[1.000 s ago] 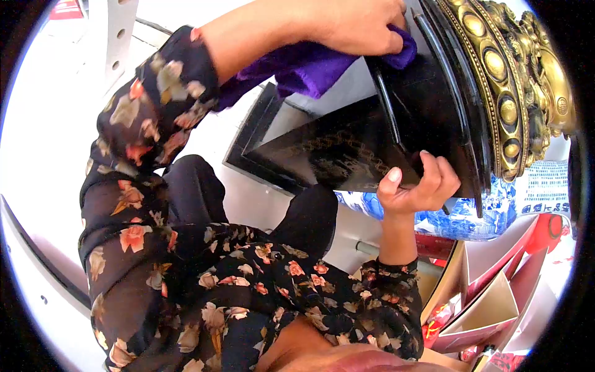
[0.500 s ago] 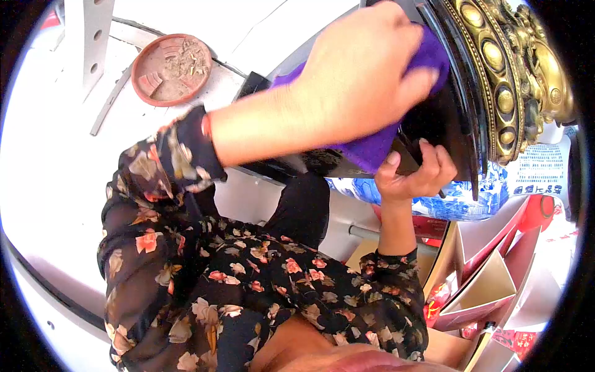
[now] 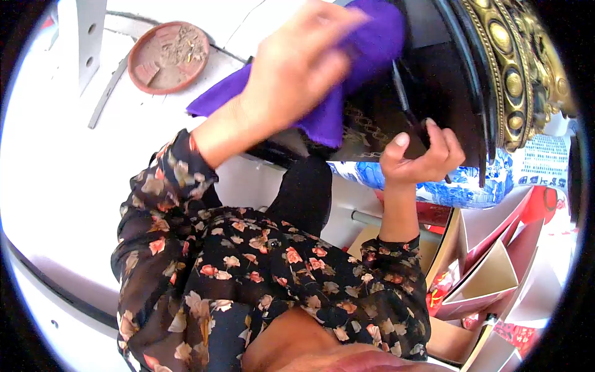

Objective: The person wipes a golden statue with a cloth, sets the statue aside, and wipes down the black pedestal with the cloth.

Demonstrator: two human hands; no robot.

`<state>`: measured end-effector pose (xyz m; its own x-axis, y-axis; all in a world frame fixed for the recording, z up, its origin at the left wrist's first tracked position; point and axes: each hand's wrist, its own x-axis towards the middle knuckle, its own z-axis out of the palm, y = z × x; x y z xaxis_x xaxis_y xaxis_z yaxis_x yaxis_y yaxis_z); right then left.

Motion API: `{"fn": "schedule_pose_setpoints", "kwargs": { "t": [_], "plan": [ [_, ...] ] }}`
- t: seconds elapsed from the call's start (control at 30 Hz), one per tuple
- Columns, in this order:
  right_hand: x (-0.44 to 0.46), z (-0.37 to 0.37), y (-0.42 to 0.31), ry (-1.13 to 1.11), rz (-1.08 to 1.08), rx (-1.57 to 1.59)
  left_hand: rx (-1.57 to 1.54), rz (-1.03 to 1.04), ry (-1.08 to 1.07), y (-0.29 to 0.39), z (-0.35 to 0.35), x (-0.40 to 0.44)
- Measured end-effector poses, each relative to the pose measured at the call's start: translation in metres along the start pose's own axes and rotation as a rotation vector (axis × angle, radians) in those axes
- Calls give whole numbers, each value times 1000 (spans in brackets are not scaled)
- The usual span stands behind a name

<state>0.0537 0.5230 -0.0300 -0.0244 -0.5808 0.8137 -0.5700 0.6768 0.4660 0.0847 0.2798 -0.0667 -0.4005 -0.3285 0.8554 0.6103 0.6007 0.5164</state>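
Observation:
My left hand (image 3: 291, 74), blurred by motion, is on a purple cloth (image 3: 372, 40) that lies over a glossy black panelled object (image 3: 434, 80) and hangs down past my wrist. Curled fingers of my right hand (image 3: 421, 152) hold the near edge of the black object, beside a thin dark ridge. A faint gold pattern shows on its lower panel. Along its right side runs an ornate gold band (image 3: 514, 84) with round bosses. What my left fingertips press on is partly hidden by the cloth.
A terracotta dish (image 3: 168, 59) with grey debris stands on the white surface at the upper left, near a metal strip (image 3: 108, 93). Blue-and-white porcelain (image 3: 458, 193) is below the black object. Open cartons (image 3: 489, 279) with red items stand at the lower right.
My left hand swept right over the black panel with the cloth, then came back left. My right hand stays at the edge. The terracotta dish has come into view.

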Motion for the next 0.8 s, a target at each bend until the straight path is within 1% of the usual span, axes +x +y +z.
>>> {"fn": "schedule_pose_setpoints", "kwargs": {
  "t": [0.07, 0.13, 0.2, 0.27, 0.33, 0.37, 0.4, 0.43, 0.47, 0.53, 0.6, 0.63, 0.73, 0.77, 0.8],
  "plan": [
    [-1, 1, 0, 13, -18, -16, 124, -738, -42, -43, -9, -12],
    [-2, 3, 0, 38, -43, -30, 276, -287, 54, -37, -15, 6],
    [-4, 6, 1, 55, -45, -14, 229, -497, -224, -73, -21, -10],
    [-3, 4, -1, 50, -34, 0, -111, -457, -297, -70, 10, -20],
    [1, 3, 0, 42, -91, 9, -449, -402, -354, -63, 46, -29],
    [2, 3, -1, 49, -93, 19, -436, -444, -339, -77, 48, -48],
    [0, 5, -1, 54, -93, 27, -450, -584, -333, -92, 51, -72],
    [0, 6, 4, 45, -118, 35, -420, -691, -326, -121, 59, -107],
    [-1, 6, 4, 54, -109, 37, -525, -910, -434, -136, 49, -130],
    [-2, 9, 3, 87, -90, 42, -443, -994, -443, -191, 60, -208],
    [-2, 10, 4, 92, -112, 13, -336, -1010, -409, -242, 73, -289],
    [-1, 10, 0, 102, -101, 18, -378, -1150, -386, -244, 76, -292],
    [0, 12, -4, 121, -70, 42, -575, -1150, -319, -141, 47, -169],
    [0, 13, -6, 137, -49, 65, -511, -1045, -430, -122, 42, -126],
    [1, 13, -8, 152, -29, 89, -537, -843, -391, -111, 52, -100]
  ]
}}
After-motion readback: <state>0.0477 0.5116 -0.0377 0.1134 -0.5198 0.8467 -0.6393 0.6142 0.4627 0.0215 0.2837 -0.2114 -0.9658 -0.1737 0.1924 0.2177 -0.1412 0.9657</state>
